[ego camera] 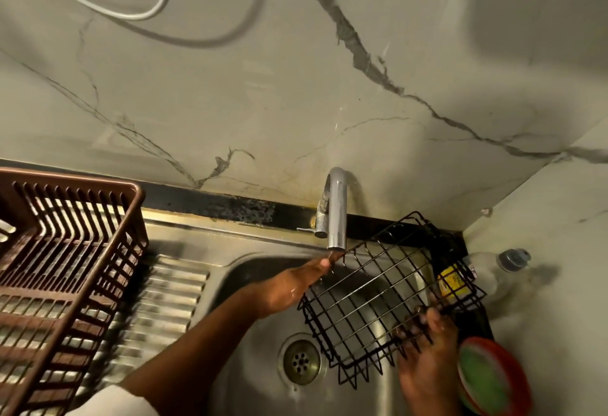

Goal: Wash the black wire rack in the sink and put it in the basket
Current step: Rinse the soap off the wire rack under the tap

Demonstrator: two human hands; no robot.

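The black wire rack (388, 297) hangs tilted over the sink (250, 327), its upper edge under the tap (335, 211). The right hand (424, 346) grips its near corner; the left hand (289, 287) reaches along its edge, grip unclear. I'd turn it slowly so water reaches every glossy, open-grid wire. The brown basket (65, 271) waits left.

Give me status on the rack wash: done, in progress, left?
Done: nothing visibly complete. In hand: the black wire rack is held tilted over the sink at the tap, where water looks to be running. The left hand holds its near-tap edge; the right hand has its grip on the lower right side. Left: finish rinsing, then move it to the brown basket.
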